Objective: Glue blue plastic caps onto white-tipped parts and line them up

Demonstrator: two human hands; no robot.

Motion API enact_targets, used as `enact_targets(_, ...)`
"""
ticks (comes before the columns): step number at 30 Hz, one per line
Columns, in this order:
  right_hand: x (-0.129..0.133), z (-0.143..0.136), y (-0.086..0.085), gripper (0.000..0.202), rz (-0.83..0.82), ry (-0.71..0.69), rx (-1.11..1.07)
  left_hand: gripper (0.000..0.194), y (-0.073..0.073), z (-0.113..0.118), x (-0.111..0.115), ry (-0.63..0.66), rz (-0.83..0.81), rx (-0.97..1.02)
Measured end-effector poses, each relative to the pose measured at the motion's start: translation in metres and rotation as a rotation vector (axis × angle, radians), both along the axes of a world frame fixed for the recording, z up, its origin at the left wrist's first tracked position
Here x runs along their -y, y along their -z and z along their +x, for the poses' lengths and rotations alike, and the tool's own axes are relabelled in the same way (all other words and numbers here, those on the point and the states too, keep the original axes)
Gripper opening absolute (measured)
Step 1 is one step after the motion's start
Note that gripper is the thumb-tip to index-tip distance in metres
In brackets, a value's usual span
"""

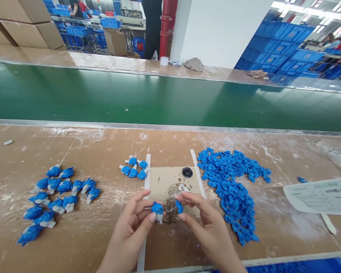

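Note:
Between thumb and fingers, my left hand (135,223) pinches a small blue-and-white plastic part (157,211). Opposite it, my right hand (206,220) grips a small curved blue piece (179,207). A short gap separates the two parts. Both hands are over a beige board (161,176) spotted with dark, glossy residue. A round black cap (187,172) lies near the board's far right corner. Many loose blue pieces (233,182) spread over the table to the right. Several blue-and-white parts (133,168) sit just left of the board, and a larger group (57,189) lies farther left.
A green conveyor belt (116,98) runs across behind the brown table (108,235). White tape strips (197,170) flank the board. At the right is a printed white sheet (321,195). A blue bin (315,265) stands at the near edge; cardboard boxes (31,32) are stacked far left.

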State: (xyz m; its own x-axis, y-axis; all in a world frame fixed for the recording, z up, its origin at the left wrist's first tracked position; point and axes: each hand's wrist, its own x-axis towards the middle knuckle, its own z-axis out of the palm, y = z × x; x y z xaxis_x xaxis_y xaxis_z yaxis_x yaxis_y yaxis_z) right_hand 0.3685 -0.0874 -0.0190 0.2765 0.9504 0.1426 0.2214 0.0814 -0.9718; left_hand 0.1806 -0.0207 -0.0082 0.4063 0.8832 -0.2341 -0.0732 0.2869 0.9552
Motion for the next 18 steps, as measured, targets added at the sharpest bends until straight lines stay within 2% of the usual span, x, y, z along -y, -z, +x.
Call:
enact_targets(4,0.009,-0.015,-0.008,0.032,-0.053,0.062,-0.551,0.045,-0.008,0.015,0.011,0.030,-0.147,0.124)
enact_targets(6,0.010,-0.021,-0.011,0.031,-0.060,0.061,-0.701,0.044,-0.010,0.018,0.014,0.062,-0.154,0.148)
enact_targets(8,0.010,-0.024,-0.012,0.032,-0.065,0.054,-0.753,0.042,-0.010,0.020,0.015,0.088,-0.142,0.167)
enact_targets(13,0.009,-0.027,-0.012,0.032,0.031,0.062,-0.613,0.039,-0.010,0.020,0.014,0.131,-0.088,0.198)
enact_targets(18,0.012,-0.030,-0.008,0.035,0.088,0.112,-0.195,0.038,-0.012,0.023,0.011,0.142,-0.047,0.162)
